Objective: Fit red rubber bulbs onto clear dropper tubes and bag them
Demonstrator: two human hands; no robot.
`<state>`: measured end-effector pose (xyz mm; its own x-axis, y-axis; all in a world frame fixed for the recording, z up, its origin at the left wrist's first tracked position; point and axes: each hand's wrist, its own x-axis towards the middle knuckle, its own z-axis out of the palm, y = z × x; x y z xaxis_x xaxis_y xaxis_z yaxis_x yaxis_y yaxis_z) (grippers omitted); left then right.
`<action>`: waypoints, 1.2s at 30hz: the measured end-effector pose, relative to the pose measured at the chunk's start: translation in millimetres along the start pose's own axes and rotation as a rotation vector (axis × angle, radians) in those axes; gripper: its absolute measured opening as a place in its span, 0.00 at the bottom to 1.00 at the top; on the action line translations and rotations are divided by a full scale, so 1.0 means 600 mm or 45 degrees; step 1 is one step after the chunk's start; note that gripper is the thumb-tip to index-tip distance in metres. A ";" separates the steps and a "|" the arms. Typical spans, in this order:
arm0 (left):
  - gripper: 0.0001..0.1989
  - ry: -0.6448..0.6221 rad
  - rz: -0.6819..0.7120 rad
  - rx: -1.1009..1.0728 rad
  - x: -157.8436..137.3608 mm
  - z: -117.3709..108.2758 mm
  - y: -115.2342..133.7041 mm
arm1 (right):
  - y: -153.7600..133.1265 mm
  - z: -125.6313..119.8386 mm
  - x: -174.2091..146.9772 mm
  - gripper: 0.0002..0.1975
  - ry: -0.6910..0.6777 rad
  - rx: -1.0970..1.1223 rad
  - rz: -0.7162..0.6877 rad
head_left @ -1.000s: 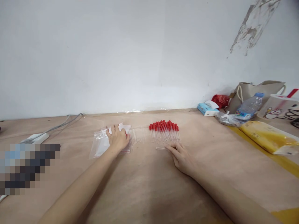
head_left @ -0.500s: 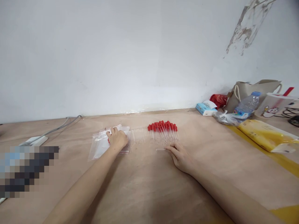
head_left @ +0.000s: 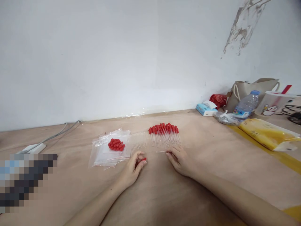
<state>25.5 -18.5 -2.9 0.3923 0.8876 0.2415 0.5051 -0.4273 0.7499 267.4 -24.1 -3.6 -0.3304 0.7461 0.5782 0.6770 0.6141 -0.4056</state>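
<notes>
My left hand (head_left: pixel 135 168) is closed on a red rubber bulb (head_left: pixel 144 159), whose end pokes out past the fingertips. Facing it, my right hand (head_left: pixel 180 160) pinches a clear glass tube (head_left: pixel 161 152) that points left, its other end hidden in the fingers. A pile of red rubber bulbs (head_left: pixel 116 145) lies on clear zip bags (head_left: pixel 101 155) at the left. Beside the bags lie several loose clear tubes (head_left: pixel 139 139). Beyond my right hand is a row of droppers (head_left: pixel 164 133), red bulbs on clear tubes, bulbs toward the wall.
At the right stand a tissue pack (head_left: pixel 207 108), a plastic bottle (head_left: pixel 248 103), a beige bag (head_left: pixel 261 86) and a cup with a straw (head_left: pixel 270 105). A yellow packet (head_left: pixel 268 133) lies in front of them. A grey cable (head_left: pixel 56 136) runs along the left; a pixelated patch covers the left edge.
My left hand has come off the bulb pile, moving right and nearer with a red rubber bulb. My right hand keeps the tube in nearly the same place. The view has shifted slightly.
</notes>
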 end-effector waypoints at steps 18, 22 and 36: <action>0.10 -0.027 0.145 0.058 0.001 -0.005 0.005 | -0.018 0.041 -0.002 0.07 -0.077 0.135 -0.163; 0.09 -0.020 0.154 0.055 0.001 -0.003 0.004 | -0.018 0.040 -0.002 0.07 -0.109 0.118 -0.175; 0.08 0.026 0.203 0.054 -0.001 -0.001 0.004 | -0.017 0.038 -0.002 0.07 -0.151 0.101 -0.227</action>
<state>25.7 -20.1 -0.7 0.4544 0.8112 0.3682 0.4701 -0.5694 0.6744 245.9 -25.3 -16.0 -0.5184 0.6464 0.5599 0.5487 0.7536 -0.3620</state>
